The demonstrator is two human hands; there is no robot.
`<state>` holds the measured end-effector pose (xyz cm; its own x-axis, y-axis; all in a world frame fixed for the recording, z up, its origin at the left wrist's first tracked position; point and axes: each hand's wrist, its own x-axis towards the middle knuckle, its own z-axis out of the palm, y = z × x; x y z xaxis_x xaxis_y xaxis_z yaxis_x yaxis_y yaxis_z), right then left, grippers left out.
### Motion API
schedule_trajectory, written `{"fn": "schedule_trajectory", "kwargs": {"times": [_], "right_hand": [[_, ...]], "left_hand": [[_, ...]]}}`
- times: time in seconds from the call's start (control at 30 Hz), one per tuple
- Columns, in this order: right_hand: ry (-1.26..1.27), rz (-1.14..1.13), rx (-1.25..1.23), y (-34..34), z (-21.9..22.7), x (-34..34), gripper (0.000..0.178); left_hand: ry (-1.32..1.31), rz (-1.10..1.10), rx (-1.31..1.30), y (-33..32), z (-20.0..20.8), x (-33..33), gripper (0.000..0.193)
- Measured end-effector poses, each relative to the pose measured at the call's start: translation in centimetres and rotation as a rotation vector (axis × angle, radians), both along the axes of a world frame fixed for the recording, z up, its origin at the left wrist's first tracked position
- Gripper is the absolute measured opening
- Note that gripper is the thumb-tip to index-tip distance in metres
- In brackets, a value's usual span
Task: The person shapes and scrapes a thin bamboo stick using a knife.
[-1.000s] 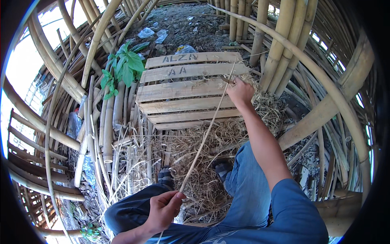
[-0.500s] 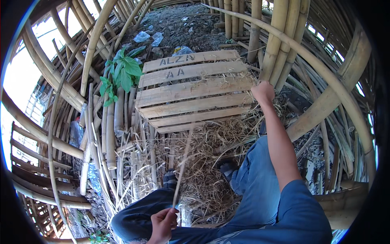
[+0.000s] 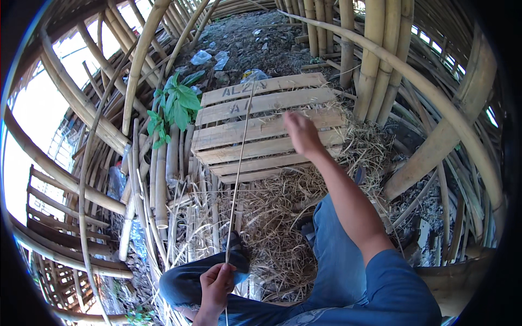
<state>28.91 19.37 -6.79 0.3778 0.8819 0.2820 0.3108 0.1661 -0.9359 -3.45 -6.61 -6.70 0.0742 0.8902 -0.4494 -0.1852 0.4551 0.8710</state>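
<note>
My left hand [image 3: 216,280], low in the view, is closed around a long thin bamboo strip [image 3: 239,163]. The strip rises almost upright in front of the slatted wooden crate [image 3: 266,130], its upper end reaching the crate's far slats. My right hand [image 3: 302,133] is held over the right half of the crate, fingers curled in and slightly blurred. What it holds, if anything, is hidden. Dry curly bamboo shavings [image 3: 283,217] lie heaped between my feet and against the crate's near and right sides.
Thick bamboo poles [image 3: 378,65] stand at the right, and a curved pole [image 3: 413,70] arches across. A green leafy plant [image 3: 178,103] grows left of the crate. More cut bamboo [image 3: 160,185] lies at the left. Plastic scraps [image 3: 201,57] are on the dark soil behind.
My right hand has moved left from the crate's right edge to above its slats. The bamboo strip in my left hand now stands more upright and reaches farther up the view.
</note>
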Motion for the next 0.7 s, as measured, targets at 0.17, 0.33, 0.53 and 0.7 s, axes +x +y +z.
{"fn": "schedule_trajectory", "kwargs": {"times": [0.17,0.33,0.53,0.7], "right_hand": [[-0.519,0.153,-0.016,-1.0,1.1,-1.5,0.038],[-0.618,0.159,0.130,-1.2,1.2,-0.5,0.035],[-0.571,-0.018,0.156,0.6,0.3,1.5,0.039],[0.433,0.229,0.052,0.8,0.4,1.5,0.038]], "left_hand": [[0.149,-0.019,0.030,-1.5,0.8,0.3,0.021],[0.511,-0.013,0.274,-3.6,0.3,-0.5,0.029],[0.487,-0.015,0.182,-5.6,1.1,-1.3,0.027],[0.496,-0.030,0.077,-6.1,0.9,-1.7,0.026]]}}
